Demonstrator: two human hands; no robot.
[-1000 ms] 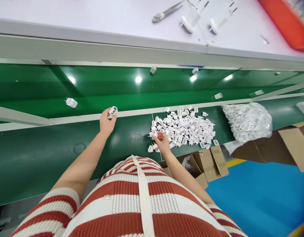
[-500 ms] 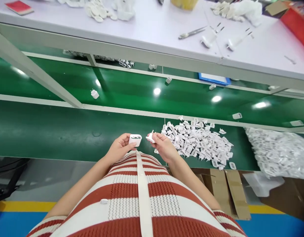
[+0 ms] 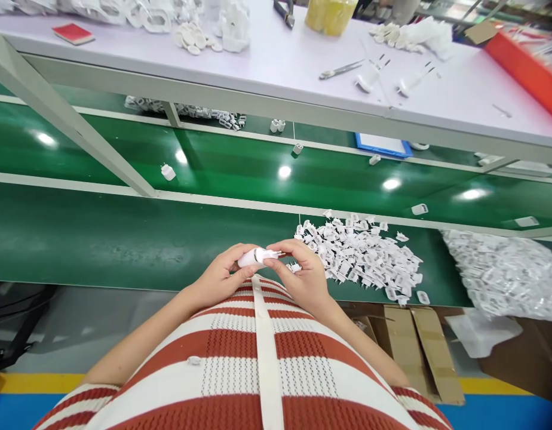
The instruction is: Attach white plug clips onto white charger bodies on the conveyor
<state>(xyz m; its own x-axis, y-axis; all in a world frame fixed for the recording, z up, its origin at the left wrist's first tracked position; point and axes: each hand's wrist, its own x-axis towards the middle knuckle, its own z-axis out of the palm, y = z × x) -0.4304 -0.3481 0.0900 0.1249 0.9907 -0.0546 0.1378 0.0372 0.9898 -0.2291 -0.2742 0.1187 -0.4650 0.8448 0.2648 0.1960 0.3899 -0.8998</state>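
Note:
Between thumb and fingers, my left hand (image 3: pixel 223 272) grips a white charger housing (image 3: pixel 247 258). My right hand (image 3: pixel 305 272) pinches a white plug cap with pins (image 3: pixel 271 254), its pins pointing right. Cap and housing meet end to end in front of my body, with a dark line showing at the joint; I cannot tell whether the cap is fully seated. Just right of my right hand, a heap of similar white plug caps (image 3: pixel 361 254) lies on the green bench.
A conveyor belt (image 3: pixel 231 161) carries a few spaced white chargers past me. Above it, a white shelf (image 3: pixel 276 60) holds tweezers (image 3: pixel 341 70), pliers (image 3: pixel 285 13), a yellow tape roll (image 3: pixel 330 17) and a red bin (image 3: pixel 527 74). A bag of white parts (image 3: pixel 504 275) sits at right, near cardboard (image 3: pixel 405 340).
The plug cap and housing, apart before, are now together. My right hand has turned the cap so its pins point right, and the housing has tilted onto its side.

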